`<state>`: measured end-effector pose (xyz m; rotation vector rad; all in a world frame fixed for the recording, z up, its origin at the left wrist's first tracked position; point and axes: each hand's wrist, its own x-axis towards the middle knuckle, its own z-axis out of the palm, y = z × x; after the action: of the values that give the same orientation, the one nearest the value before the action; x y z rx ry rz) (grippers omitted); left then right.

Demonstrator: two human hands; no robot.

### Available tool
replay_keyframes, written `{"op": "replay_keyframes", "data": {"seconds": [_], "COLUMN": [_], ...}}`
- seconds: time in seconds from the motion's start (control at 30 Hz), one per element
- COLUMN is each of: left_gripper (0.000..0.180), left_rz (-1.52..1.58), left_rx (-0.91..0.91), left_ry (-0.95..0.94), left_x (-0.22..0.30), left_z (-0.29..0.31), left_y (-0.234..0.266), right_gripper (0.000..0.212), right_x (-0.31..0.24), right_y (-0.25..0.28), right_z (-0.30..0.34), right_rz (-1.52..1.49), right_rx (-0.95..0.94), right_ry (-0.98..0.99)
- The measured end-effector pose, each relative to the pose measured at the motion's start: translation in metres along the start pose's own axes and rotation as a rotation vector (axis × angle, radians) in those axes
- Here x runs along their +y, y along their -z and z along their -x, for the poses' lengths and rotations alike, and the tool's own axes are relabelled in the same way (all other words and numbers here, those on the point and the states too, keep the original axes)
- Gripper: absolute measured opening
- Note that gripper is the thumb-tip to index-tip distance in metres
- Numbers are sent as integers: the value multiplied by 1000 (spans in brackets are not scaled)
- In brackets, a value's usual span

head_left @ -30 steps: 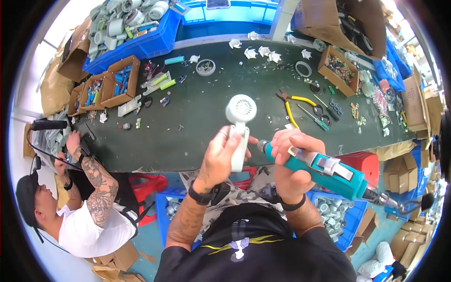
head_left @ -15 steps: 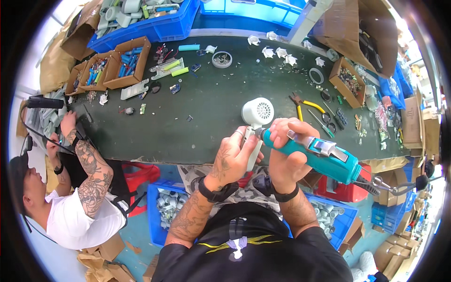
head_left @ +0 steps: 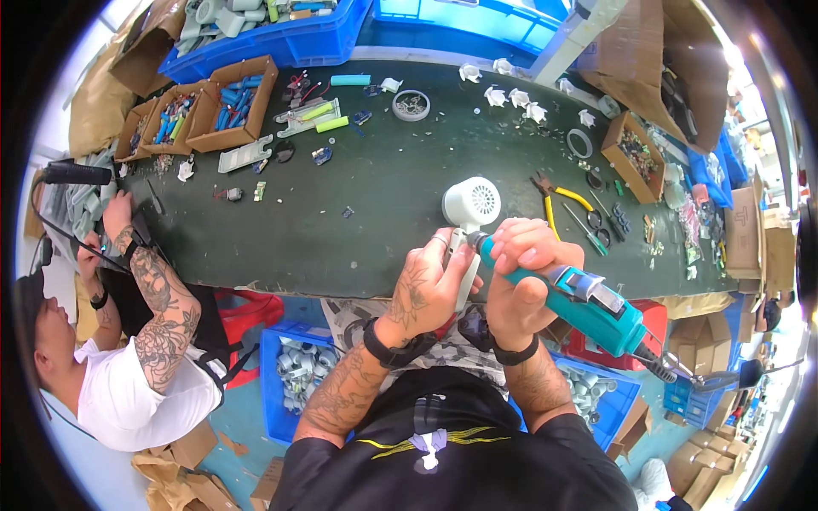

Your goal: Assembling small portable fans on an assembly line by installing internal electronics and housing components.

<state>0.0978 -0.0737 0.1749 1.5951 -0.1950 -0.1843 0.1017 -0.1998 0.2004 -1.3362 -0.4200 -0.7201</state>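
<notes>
A white handheld fan (head_left: 471, 202) with a round slotted grille is held over the table's near edge. My left hand (head_left: 423, 281) is closed round its handle, thumb along the side. My right hand (head_left: 532, 277) grips a teal electric screwdriver (head_left: 588, 312), whose black nose meets the fan's handle just below the head. The tip of the bit is hidden there. From the screwdriver's rear end a dark cable runs off to the right.
Yellow-handled pliers (head_left: 573, 198) and screwdrivers lie right of the fan. Cardboard trays of blue cells (head_left: 236, 111) stand at the far left, a box of small parts (head_left: 635, 157) at the right. A co-worker (head_left: 141, 358) sits at left. Blue bins (head_left: 271, 387) flank my legs.
The screwdriver's rear end has dipped slightly, and its tip stays at the fan's handle. My view has shifted a little. Both hands keep their grip.
</notes>
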Motion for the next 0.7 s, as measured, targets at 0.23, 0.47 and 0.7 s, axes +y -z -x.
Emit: {"op": "replay_keyframes", "data": {"seconds": [0.23,0.47,0.7], "left_gripper": [31,32,28], "left_rz": [34,99,384], "left_rx": [9,-20,129], "left_ry": [16,156,65], "left_x": [-3,3,-10], "left_z": [-1,0,-4], "left_y": [-2,-5,-8], "right_gripper": [47,52,56], "right_x": [2,-14,-20], "right_y": [4,8,23], "right_z": [-1,-12,-14], "right_rz": [-3,-2,-55], "right_rx": [-24,56,148], "right_ry": [12,-46,-95]}}
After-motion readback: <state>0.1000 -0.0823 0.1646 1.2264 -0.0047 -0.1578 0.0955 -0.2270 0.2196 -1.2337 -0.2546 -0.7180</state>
